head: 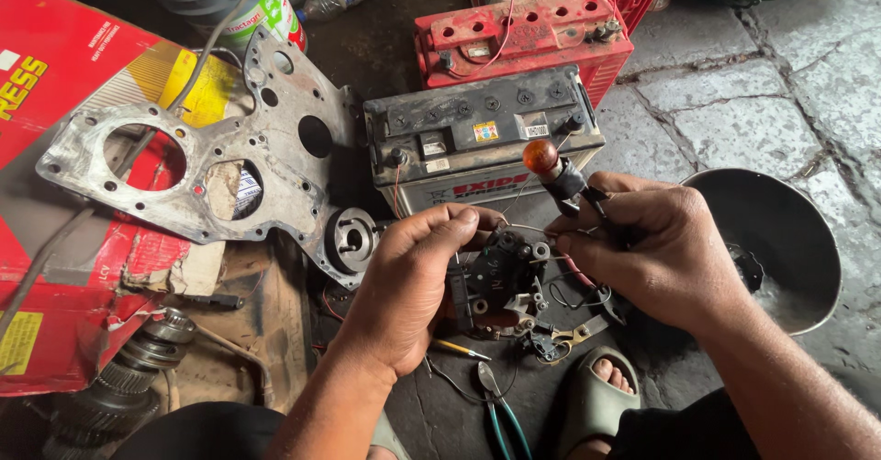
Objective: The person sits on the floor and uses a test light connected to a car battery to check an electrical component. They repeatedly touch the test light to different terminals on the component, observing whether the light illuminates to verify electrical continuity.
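The person sits low on the stone floor, and both hands meet over a small black electrical part (pixel 500 281) with metal terminals. The left hand (pixel 408 281) is closed around this part from its 9 o'clock side, the thumb pressed on the top edge, so the part stands nearly upright between the two hands. The right hand (pixel 656 258) is closed too: it pinches a test lamp, an orange bulb (pixel 540 156) in a black holder (pixel 569 183), and the thin wire leads that come from it.

The relation that matters here is between the lamp leads and the part. The part lies at 9 o'clock from the right fingertips, just beside them, and the fingertips seem to press a lead against a terminal on the upper right of the part. If it really touches, I cannot tell. The bulb and holder point up toward 11 o'clock, away from the part, toward the grey battery (pixel 482 139) near behind. The right hand is the nearer one to the terminals; the left only holds.

Below, at 6 o'clock, green-handled pliers (pixel 500 414) lie on the floor, and a large metal plate (pixel 229 139) rests at 9 o'clock.
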### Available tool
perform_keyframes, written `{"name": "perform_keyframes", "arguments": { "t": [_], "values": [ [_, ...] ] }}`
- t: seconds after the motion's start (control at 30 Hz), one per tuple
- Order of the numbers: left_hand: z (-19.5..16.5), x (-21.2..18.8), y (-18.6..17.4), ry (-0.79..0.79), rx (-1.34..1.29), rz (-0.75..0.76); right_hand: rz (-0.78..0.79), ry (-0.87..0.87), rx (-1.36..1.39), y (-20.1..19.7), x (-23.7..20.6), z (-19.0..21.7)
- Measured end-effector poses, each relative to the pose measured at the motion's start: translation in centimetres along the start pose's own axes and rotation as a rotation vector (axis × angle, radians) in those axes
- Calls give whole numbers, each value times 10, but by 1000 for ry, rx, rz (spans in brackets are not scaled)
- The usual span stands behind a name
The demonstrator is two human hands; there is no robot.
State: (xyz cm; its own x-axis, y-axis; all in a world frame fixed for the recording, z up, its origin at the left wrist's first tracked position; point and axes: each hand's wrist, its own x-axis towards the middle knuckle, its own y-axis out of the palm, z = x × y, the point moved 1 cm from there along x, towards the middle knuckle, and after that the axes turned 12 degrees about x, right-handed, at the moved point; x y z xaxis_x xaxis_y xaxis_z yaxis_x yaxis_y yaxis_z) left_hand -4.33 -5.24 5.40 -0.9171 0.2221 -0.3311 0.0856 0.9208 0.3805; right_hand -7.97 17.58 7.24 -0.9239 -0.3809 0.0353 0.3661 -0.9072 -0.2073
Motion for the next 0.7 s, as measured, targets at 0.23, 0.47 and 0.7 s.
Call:
{"name": "perform_keyframes", "arguments": {
  "t": [0.23,0.47,0.7],
  "values": [
    [-6,-2,0,-38,-51,-15,-13,-16,-55,1,1,-2],
    [-3,-3,2,-61,-45,-1,-11,-36,-93,3,3,-4],
    [4,-2,-1,40,123,-19,18,-163,-236,7,4,-4]
  ]
}}
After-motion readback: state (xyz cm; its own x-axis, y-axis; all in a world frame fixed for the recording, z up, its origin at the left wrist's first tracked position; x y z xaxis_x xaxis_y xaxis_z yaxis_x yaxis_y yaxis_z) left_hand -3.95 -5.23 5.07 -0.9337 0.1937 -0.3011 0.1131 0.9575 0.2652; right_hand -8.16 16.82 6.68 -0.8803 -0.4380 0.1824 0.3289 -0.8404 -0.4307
